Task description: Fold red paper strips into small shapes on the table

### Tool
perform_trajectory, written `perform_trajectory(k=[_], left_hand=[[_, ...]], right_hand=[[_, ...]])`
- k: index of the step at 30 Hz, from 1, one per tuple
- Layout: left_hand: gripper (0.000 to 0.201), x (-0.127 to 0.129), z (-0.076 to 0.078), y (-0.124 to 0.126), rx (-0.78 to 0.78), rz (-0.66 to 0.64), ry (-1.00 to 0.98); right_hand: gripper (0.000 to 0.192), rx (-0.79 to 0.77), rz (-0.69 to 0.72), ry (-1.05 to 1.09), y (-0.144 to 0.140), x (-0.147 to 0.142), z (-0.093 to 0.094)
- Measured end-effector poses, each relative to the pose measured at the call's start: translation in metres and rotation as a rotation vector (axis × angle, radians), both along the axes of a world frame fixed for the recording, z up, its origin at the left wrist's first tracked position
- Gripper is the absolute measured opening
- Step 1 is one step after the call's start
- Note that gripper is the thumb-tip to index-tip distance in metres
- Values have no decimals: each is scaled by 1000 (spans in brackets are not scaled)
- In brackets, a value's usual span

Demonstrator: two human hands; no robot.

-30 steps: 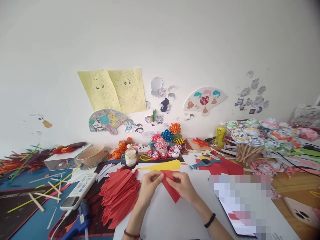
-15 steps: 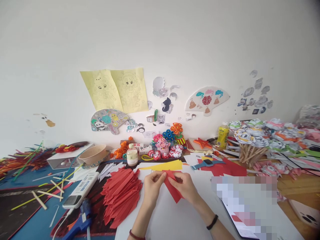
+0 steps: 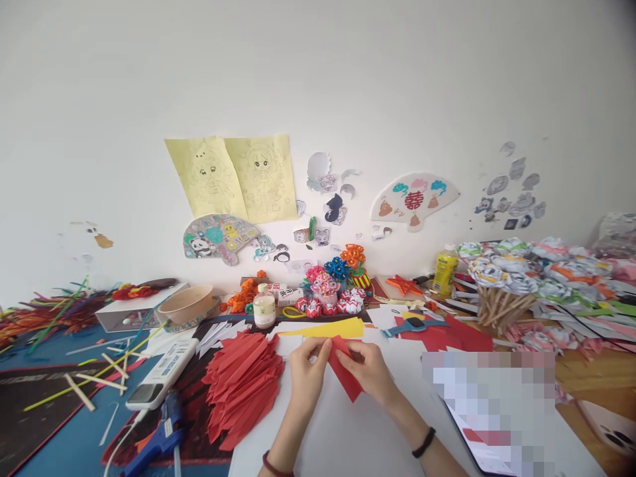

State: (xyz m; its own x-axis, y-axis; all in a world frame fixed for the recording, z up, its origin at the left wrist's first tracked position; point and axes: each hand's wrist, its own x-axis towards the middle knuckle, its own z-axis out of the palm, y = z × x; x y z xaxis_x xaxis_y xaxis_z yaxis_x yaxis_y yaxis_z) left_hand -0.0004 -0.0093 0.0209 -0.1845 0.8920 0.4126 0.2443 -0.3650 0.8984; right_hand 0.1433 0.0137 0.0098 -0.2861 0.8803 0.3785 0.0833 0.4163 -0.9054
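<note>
A piece of red paper [image 3: 348,381], folded into a narrow strip, is held at its upper end above a white sheet [image 3: 328,437]. My left hand [image 3: 308,371] pinches its top left corner between thumb and fingers. On the other side, my right hand [image 3: 368,368] grips the upper right edge, thumb on the near face. The strip's lower end hangs down to the right between the hands. To the left of my left hand lies a pile of folded red paper pieces [image 3: 246,391], stacked over one another.
A blue glue gun [image 3: 163,434] and a white power bank [image 3: 161,374] lie left of the pile. A small bottle [image 3: 264,308] stands behind it. At right are a tablet [image 3: 477,437], partly blurred out, a blue watch [image 3: 412,324] and paper flowers [image 3: 507,265] on sticks.
The whole view has shifted slightly, moving things a little to the right. Both hands keep their pinch on the red paper, with only tiny finger movement.
</note>
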Motion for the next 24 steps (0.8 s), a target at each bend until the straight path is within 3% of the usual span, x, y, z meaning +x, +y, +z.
perform_trajectory(k=[4,11,19,24], left_hand=[[36,-3,4,0,-27,10,132],[25,-2,10,-7,62,-102,338],[30,-5,10,-10,124,-157,323],[32,-7,12,-9,52,-213,305]], right_hand=[[31,6,-3,15,-2,0,2],[36,23,-76,3,-2,0,3],[28,-5,5,79,-8,0,10],[29,34,40,53,-9,3,12]])
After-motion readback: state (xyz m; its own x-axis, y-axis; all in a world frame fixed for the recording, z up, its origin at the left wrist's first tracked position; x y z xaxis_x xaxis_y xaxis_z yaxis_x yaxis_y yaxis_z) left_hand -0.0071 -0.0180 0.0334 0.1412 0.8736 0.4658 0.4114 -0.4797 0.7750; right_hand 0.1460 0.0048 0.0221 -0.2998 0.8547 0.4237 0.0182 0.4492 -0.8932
